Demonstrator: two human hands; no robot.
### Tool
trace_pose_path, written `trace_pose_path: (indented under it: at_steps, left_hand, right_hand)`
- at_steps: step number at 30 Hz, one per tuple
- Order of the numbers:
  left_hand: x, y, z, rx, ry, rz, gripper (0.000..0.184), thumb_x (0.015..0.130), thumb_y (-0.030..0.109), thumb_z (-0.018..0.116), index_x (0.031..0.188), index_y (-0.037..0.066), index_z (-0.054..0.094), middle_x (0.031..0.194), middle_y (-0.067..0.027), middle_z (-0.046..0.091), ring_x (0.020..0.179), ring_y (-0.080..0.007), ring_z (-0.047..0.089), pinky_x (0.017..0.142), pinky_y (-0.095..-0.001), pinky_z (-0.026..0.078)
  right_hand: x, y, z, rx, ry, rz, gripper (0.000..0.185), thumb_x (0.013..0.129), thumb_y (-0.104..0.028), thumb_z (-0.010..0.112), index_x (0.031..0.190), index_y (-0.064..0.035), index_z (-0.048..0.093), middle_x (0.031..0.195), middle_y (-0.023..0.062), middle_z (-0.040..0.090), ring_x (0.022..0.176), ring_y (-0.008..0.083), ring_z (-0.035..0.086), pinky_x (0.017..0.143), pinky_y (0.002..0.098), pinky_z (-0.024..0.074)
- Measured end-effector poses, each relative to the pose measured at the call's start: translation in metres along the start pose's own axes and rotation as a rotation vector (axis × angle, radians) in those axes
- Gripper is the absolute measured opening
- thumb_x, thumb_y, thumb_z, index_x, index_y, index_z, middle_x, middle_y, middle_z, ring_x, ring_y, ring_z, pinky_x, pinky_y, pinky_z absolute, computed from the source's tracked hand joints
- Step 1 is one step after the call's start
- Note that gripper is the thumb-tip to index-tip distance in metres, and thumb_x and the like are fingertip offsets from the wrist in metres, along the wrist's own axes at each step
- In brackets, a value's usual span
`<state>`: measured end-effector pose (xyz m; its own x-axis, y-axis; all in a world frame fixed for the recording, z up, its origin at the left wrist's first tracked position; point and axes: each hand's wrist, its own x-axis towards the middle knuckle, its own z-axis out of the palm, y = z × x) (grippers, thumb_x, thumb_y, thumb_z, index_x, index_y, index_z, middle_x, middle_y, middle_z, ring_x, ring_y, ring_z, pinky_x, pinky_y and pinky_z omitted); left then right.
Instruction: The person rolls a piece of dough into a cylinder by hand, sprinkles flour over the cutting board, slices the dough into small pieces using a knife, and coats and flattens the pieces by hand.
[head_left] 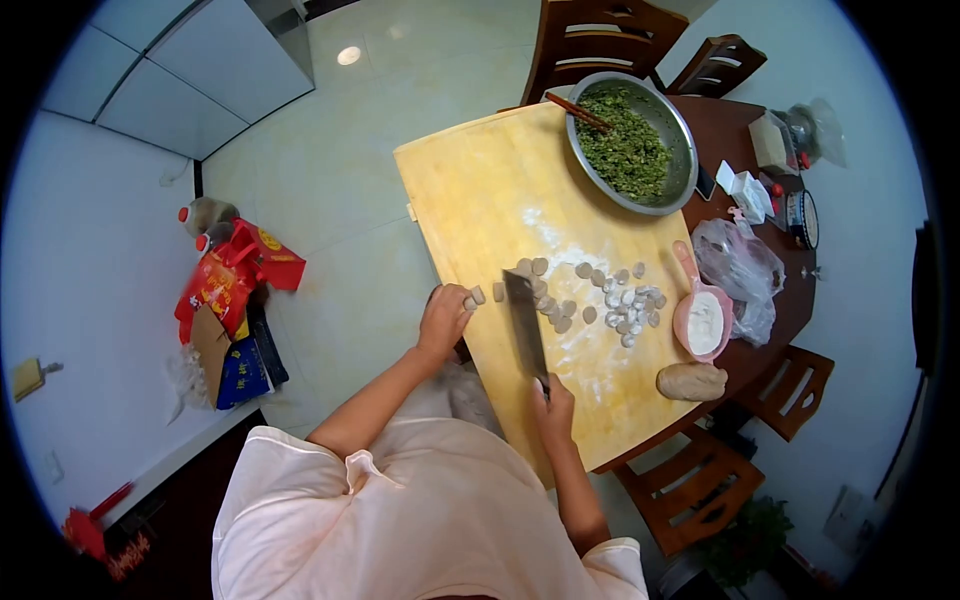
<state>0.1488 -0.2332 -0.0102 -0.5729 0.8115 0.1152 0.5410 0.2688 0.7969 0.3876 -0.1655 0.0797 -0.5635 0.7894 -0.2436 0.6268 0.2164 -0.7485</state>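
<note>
My right hand [555,408] is wrapped round the handle of a cleaver [525,325], its broad blade lying over the floured wooden board [470,180]. At the board's left edge, my left hand [443,322] is closed, its fingertips on a short piece of dough [477,296]. A cut dough piece [498,291] sits between that hand and the blade. Right of the cleaver, several small dough pieces [562,311] are scattered, and a cluster of flour-coated ones [625,305] lies farther right. The blade partly hides the nearest pieces.
A metal bowl of chopped green filling [625,145] with chopsticks [575,112] stands at the board's far corner. A pink scoop of flour [703,322] and a dough lump [692,381] lie on the right. Beyond are plastic bags [738,265] on the dark table and wooden chairs [695,490].
</note>
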Motion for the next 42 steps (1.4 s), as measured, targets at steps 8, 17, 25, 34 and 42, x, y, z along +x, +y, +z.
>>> trace_pose_path:
  at_steps: [8,17,25,34,42]
  left_hand:
    - [0.014,-0.007,-0.012,-0.006,-0.119,0.068,0.029,0.07,0.001,0.077,0.093,0.001,0.06,0.095,-0.0141,0.059,0.09,-0.0355,0.057,0.079,-0.0419,0.049]
    - [0.033,-0.02,-0.013,-0.807,-0.07,-0.559,0.013,0.095,0.005,0.063,0.103,-0.003,0.057,0.095,-0.0136,0.068,0.078,-0.014,0.064,0.072,-0.0268,0.054]
    - [0.085,-0.015,-0.018,-1.305,-0.295,-0.887,0.034,0.109,0.018,0.04,0.126,-0.007,0.053,0.114,-0.023,0.066,0.101,-0.0296,0.07,0.095,-0.0343,0.058]
    - [0.112,-0.024,-0.014,-1.121,-0.335,-0.836,0.027,0.105,0.026,0.053,0.105,0.001,0.063,0.088,-0.0094,0.067,0.066,-0.0138,0.062,0.063,-0.0233,0.054]
    - [0.17,-0.012,0.003,-1.021,-0.492,-0.738,0.023,0.099,0.023,0.066,0.085,0.008,0.055,0.074,-0.0032,0.063,0.053,-0.0086,0.052,0.048,-0.0205,0.04]
  right_hand:
    - [-0.14,0.058,-0.058,-0.084,0.41,0.361,0.02,0.093,-0.01,0.061,0.106,0.0048,0.062,0.078,0.0159,0.061,0.068,0.019,0.056,0.063,0.0344,0.0464]
    - [-0.2,0.121,-0.015,-0.1,0.759,0.641,0.047,0.092,-0.008,0.062,0.136,0.0025,0.049,0.118,0.0245,0.066,0.101,0.0356,0.065,0.089,0.041,0.0497]
    - [-0.159,0.163,0.033,-0.155,0.828,0.666,0.055,0.091,-0.008,0.066,0.141,-0.0013,0.044,0.124,0.0276,0.06,0.108,0.0406,0.061,0.091,0.0445,0.0478]
    - [-0.113,0.12,-0.024,-0.148,0.762,0.517,0.045,0.09,-0.001,0.064,0.134,0.0008,0.051,0.127,0.016,0.05,0.106,0.0294,0.057,0.091,0.0371,0.0481]
    - [0.08,0.139,-0.194,-0.281,0.755,0.188,0.018,0.093,-0.007,0.062,0.108,0.0012,0.064,0.092,0.0137,0.064,0.079,0.0241,0.062,0.073,0.0338,0.0488]
